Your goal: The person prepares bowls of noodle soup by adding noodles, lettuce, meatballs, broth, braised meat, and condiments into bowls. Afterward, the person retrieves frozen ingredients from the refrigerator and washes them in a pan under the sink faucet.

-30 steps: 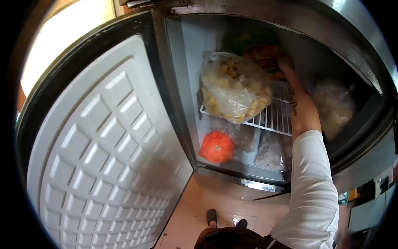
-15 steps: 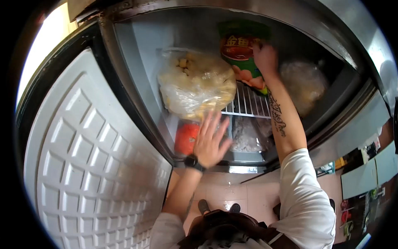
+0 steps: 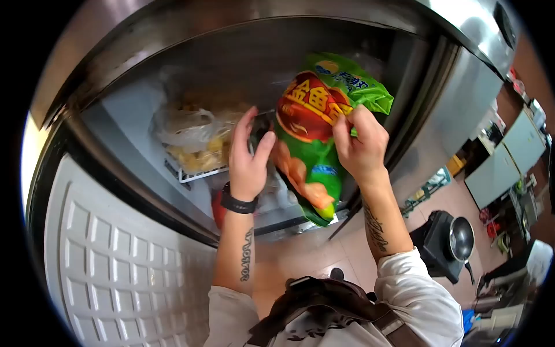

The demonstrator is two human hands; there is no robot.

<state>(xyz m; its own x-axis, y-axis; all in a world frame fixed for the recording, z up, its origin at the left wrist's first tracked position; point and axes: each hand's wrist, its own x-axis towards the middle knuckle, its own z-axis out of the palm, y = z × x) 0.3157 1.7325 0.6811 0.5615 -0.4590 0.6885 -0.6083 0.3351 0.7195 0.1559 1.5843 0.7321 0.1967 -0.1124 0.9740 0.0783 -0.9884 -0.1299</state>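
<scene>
A green and red printed food bag [image 3: 312,127] hangs upright in front of the open freezer. My right hand [image 3: 363,140] pinches its right edge, near the upper middle. Just left of the bag is my left hand [image 3: 250,157], thumb and fingers apart, holding nothing, with a dark band on the wrist. Behind it, a clear plastic bag of yellowish pieces [image 3: 202,141] rests on a white wire shelf [image 3: 196,175]. A red bag [image 3: 219,208] shows partly below, mostly hidden by my left forearm.
The ribbed white freezer door [image 3: 115,254] stands open at the left. Beyond the steel side panel [image 3: 448,124], a wok [image 3: 461,238] sits on a black stove [image 3: 433,246] at the right. Pale cabinets [image 3: 491,173] stand farther back.
The green bag has come out of the freezer toward me in my right hand. My left hand has moved up and left, to beside the bag. The view has turned rightward.
</scene>
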